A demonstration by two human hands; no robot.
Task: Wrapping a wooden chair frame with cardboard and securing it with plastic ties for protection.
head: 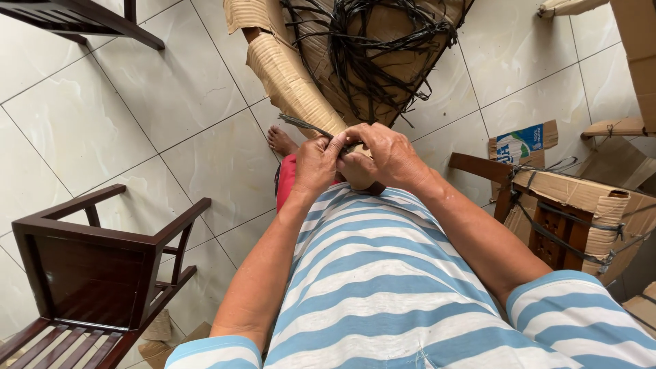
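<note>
left hand (316, 166) and right hand (384, 153) together, pinching dark strap (305, 126)

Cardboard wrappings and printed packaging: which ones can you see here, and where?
Printed carton scrap: on the floor at right, flat, blue, white and brown.
Corrugated wrap: brown, around the piece both hands work on.
Tied cardboard: brown, on a wooden chair at right, bound with dark strapping.

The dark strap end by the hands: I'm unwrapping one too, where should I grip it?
Pinch the free tail of the dark strap where it juts left past the left hand, coming from the left; the rest seems to lie tight against the cardboard-wrapped leg.
</note>
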